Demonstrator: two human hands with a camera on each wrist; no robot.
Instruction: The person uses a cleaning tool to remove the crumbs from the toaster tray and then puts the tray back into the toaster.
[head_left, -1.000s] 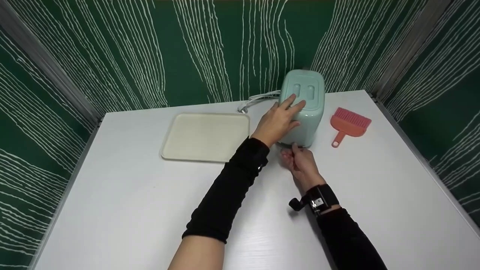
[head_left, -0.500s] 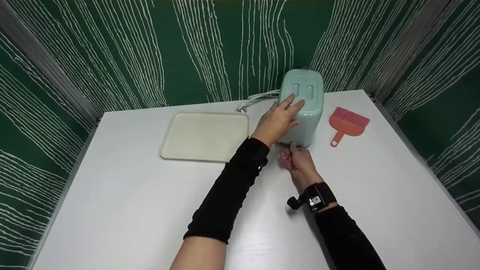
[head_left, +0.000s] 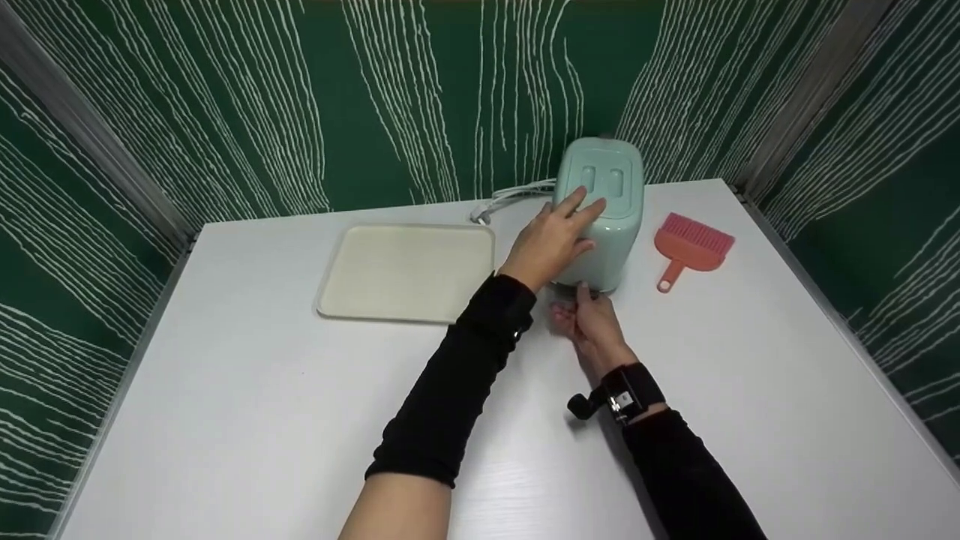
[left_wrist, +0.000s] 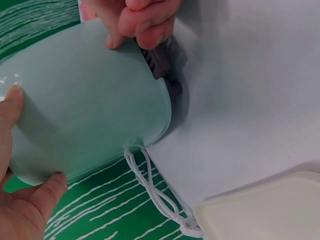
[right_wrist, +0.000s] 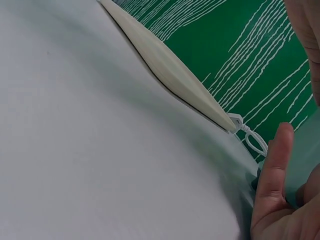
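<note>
A mint-green toaster (head_left: 600, 187) with a lid bearing two oval dents stands at the back right of the table. My left hand (head_left: 549, 241) rests on its top edge and near end with fingers spread; in the left wrist view the fingertips (left_wrist: 56, 181) touch the shell. Low at the near end, my right hand (head_left: 596, 319) has its thumb against the shell and its other fingers curled at the bottom edge. A dark slotted part (left_wrist: 159, 61) shows at the toaster's underside, beside the right hand. What the right fingertips touch underneath is hidden.
Left of the toaster lies a cream tray (head_left: 409, 274). A white cord with a plug (head_left: 481, 216) runs behind the tray's right corner. An orange-red dustpan with a pink brush (head_left: 688, 249) lies right of the toaster. Green walls with white streaks enclose the white table (head_left: 300, 420).
Both hands keep their places on the toaster. The whole scene has shifted slightly left in the head view; nothing else has visibly moved.
</note>
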